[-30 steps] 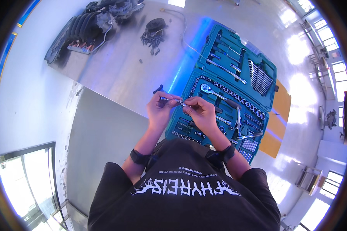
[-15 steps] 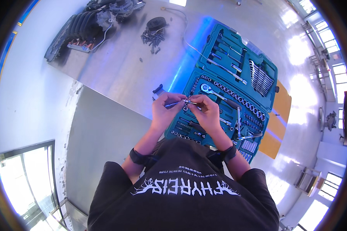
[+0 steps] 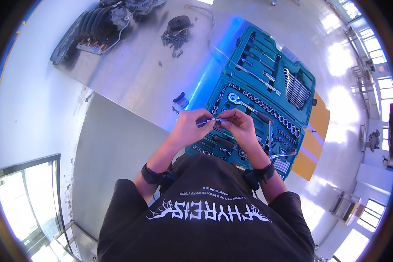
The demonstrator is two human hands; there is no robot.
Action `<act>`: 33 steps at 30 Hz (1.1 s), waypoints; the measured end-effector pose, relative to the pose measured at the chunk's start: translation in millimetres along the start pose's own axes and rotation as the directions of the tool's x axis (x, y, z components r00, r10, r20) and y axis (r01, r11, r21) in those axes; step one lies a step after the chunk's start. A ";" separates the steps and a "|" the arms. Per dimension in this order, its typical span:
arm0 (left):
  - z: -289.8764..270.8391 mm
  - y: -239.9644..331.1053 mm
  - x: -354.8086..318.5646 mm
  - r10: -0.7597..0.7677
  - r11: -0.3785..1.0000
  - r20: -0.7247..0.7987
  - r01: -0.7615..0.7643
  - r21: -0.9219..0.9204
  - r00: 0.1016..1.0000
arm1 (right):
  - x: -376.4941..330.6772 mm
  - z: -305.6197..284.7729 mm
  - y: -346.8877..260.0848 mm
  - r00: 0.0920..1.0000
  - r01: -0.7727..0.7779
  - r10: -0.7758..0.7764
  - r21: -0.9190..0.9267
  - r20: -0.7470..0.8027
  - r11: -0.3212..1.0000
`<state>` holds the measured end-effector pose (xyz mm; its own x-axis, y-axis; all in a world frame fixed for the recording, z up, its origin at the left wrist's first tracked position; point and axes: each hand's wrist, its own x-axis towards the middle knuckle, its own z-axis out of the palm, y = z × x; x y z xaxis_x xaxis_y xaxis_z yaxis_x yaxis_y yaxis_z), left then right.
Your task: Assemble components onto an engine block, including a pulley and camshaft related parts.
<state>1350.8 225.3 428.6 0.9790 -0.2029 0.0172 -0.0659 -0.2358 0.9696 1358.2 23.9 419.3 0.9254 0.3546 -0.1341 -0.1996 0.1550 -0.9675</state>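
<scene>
Over the near left part of a teal tool case (image 3: 258,43), my two hands meet in front of my chest. My left hand (image 3: 188,129) pinches a slim metal rod (image 3: 202,123) between thumb and fingers. With the fingertips of my right hand (image 3: 242,128) I grip a short metal piece (image 3: 222,119), its kind too small to make out. The two pieces come end to end between my fingertips; whether they are joined I cannot tell. Beneath my hands lie rows of sockets and a large ratchet (image 3: 235,98) in the case.
A small dark bracket (image 3: 180,101) lies left of the case. Farther back on the metal table are a pile of bolts (image 3: 174,40), a black round part (image 3: 179,23) and engine parts (image 3: 96,26). A loose handle (image 3: 282,154) crosses the case's right side.
Both hands have shifted slightly right and nearer to me, still pinching the metal pieces. The bracket on the table shows more fully now.
</scene>
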 end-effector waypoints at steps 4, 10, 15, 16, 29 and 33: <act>-1.6 12.5 -0.1 -0.013 0.996 0.026 0.011 0.086 1.000 | -2.0 3.0 -2.4 0.999 0.009 -0.013 -0.099 -0.039 0.995; -3.2 7.3 1.7 -0.069 0.996 0.116 0.074 -0.043 0.991 | -3.1 5.6 -8.2 0.942 0.308 -0.335 -0.455 0.022 0.836; -1.2 0.6 1.5 -0.184 0.902 0.263 0.269 -0.338 0.947 | -7.6 9.6 -21.6 0.893 0.417 -0.430 -0.599 0.131 0.684; -0.2 -0.8 0.9 -0.183 0.893 0.277 0.277 -0.355 0.943 | -8.2 10.1 -23.1 0.894 0.414 -0.430 -0.599 0.127 0.685; 5.7 -34.5 1.5 -0.278 0.835 0.583 0.492 -0.245 0.763 | -25.5 -0.8 2.4 0.961 0.275 -0.230 -0.587 0.151 0.762; 11.3 -62.5 -1.7 -0.332 0.798 0.726 0.589 -0.123 0.602 | -22.4 -29.7 24.8 0.986 -0.022 0.108 -0.535 0.129 0.844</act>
<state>1351.1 229.7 365.2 0.4714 -0.7337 -0.4893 0.5481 -0.1909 0.8143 1342.0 -7.6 392.0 0.8491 0.4851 -0.2090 -0.0168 -0.3707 -0.9286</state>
